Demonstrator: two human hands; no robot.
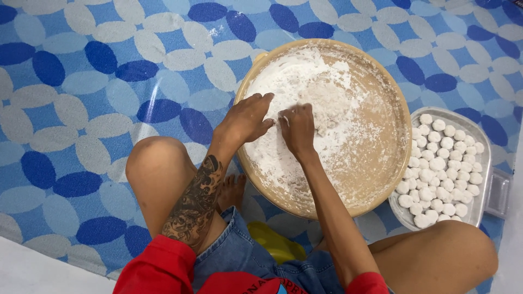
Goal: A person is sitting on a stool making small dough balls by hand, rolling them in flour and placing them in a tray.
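Resting in the flour of the round tan tray (381, 179), a small dough lump (327, 121) is pinched by the closed right hand (297, 129) beside the loosely spread left hand (248, 117); flour could be scattered over the rim by brisk kneading.

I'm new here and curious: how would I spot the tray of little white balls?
Find the big round floured bowl on the blue patterned mat. Just right of it sits a metal tray. Unlike the bowl's loose flour, it is packed with small white dough balls.
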